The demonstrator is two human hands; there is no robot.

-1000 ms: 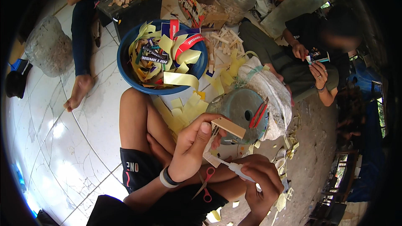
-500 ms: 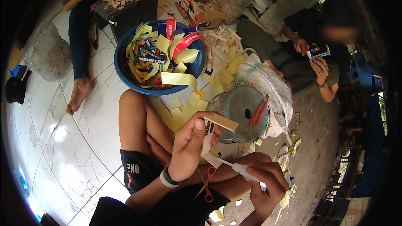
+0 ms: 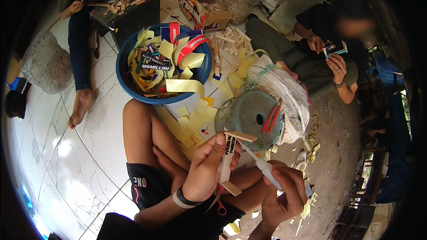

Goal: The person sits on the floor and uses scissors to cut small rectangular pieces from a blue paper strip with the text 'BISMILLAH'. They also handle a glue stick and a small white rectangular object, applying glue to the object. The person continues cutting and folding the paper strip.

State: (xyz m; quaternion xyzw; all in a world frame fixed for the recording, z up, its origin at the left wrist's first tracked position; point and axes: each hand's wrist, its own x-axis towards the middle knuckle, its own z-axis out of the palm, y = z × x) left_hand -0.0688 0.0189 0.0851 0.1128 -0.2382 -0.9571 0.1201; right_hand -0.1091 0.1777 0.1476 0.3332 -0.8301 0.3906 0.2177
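Between the thumb and fingers of my left hand [image 3: 202,175] is a small U-shaped wooden frame [image 3: 226,164]. Its long side is white with black print, and a bare wooden strip juts out at each end. My right hand [image 3: 284,195] grips a small white squeeze bottle [image 3: 268,171] with a long thin nozzle. That nozzle points up and left, its tip close to the frame's upper strip; whether they touch I cannot tell. Scissors [image 3: 221,209] with red handles lie on my lap below the frame, their upper part hidden behind it.
A blue basin [image 3: 120,78] of coloured strips stands ahead of my knee. Right of it, a round grey-green disc [image 3: 238,118] carries a red tool [image 3: 269,120], beside a white sack [image 3: 293,120]. Wood pieces [image 3: 231,40] lie beyond. A co-worker's hands [image 3: 336,64] hold another frame; another co-worker sits by a black box [image 3: 138,20].
The nozzle tip has gone from the frame's lower strip up to its upper one, with the bottle now tilted more steeply. The frame has turned slightly and shifted right in my left hand.
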